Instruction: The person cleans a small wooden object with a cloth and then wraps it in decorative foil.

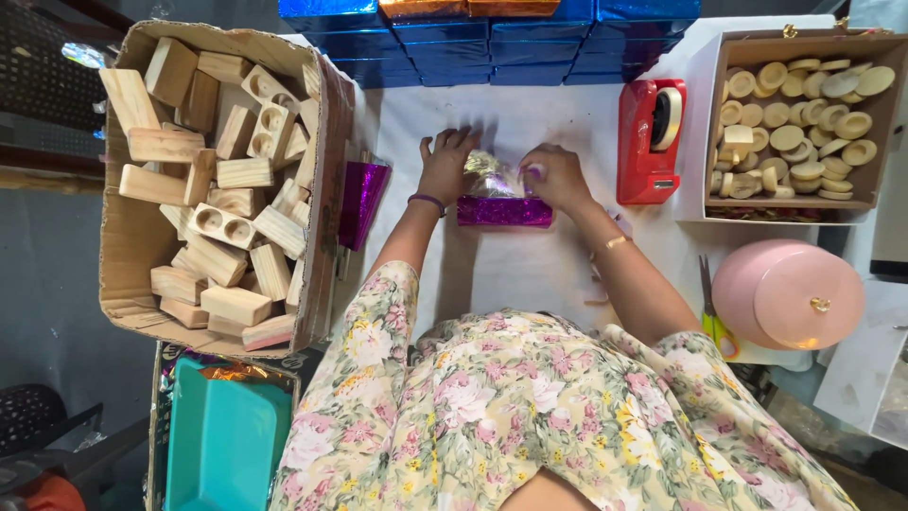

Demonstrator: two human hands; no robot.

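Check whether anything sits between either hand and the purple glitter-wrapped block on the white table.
Nothing visible does. The left hand and right hand both rest directly on the purple glitter-wrapped block, at its shiny folded paper top. The red tape dispenser stands clear to the right.

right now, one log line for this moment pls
left hand: on purple glitter-wrapped block | right hand: pressing its top wrap | red tape dispenser: beside, untouched

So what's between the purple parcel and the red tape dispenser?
In the head view, the person's right hand rests on the purple parcel's right end; beyond it, only bare white table reaches the red tape dispenser.
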